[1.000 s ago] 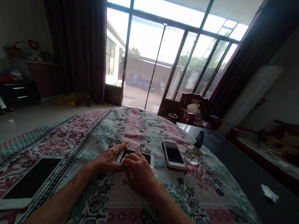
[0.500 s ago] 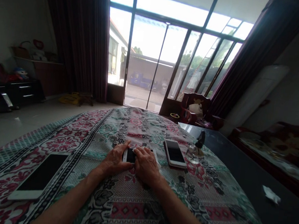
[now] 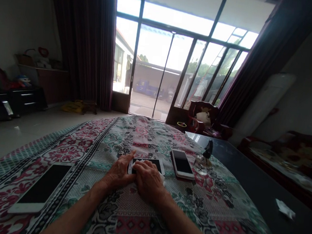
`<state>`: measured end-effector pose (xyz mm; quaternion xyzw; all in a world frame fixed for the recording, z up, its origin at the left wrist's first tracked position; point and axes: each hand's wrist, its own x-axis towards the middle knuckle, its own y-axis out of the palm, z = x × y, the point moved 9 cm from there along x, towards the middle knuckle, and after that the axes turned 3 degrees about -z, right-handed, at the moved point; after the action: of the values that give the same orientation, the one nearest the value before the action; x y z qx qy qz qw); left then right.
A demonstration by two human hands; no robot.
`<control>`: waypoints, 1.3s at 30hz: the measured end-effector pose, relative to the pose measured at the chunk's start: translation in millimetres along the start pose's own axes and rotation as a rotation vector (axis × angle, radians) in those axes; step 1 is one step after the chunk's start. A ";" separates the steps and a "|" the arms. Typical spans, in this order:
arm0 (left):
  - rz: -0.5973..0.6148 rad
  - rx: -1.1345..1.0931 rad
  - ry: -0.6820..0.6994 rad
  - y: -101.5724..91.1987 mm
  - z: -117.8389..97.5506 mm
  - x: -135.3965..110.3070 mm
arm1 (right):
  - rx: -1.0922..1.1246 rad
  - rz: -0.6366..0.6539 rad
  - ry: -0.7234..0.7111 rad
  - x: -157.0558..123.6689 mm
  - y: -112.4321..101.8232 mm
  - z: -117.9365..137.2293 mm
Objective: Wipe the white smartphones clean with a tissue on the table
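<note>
- Phone (image 3: 152,162): light, stiff, slippery, fragile glass; I'd hold its edges.
- Left hand (image 3: 118,172): gripping the 9 o'clock edge.
- Right hand (image 3: 148,180): cupped narrowly over it from 6 o'clock.

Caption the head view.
Left hand and right hand on a white smartphone on a floral cloth, a second smartphone and third smartphone nearby.

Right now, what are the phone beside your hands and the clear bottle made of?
The phone seems glossy glass, shining with window light, in a pale frame, maybe metal. The clear bottle looks like glass, see-through, though it could be plastic.
</note>
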<state>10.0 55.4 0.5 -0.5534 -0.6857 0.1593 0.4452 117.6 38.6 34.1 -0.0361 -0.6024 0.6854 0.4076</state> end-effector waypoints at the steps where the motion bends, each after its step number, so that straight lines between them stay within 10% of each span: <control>1: 0.003 -0.006 -0.001 -0.4 -0.1 0.2 | -0.011 -0.004 0.025 0.5 0.1 -3.2; 23: 0.097 -0.158 -0.009 -1.8 8.7 1.5 | -0.035 0.031 -0.033 -0.7 4.9 6.5; 32: 0.095 -0.144 -0.073 -5.8 1.6 1.0 | -0.161 0.012 0.213 1.6 9.3 -29.6; 39: 0.181 -0.168 -0.053 -16.5 16.6 -2.4 | -0.094 0.043 -0.017 -0.6 14.8 26.2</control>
<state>-13.3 52.3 2.0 -0.6441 -0.6552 0.1552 0.3629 96.2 18.3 28.3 -0.0627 -0.6365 0.6651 0.3854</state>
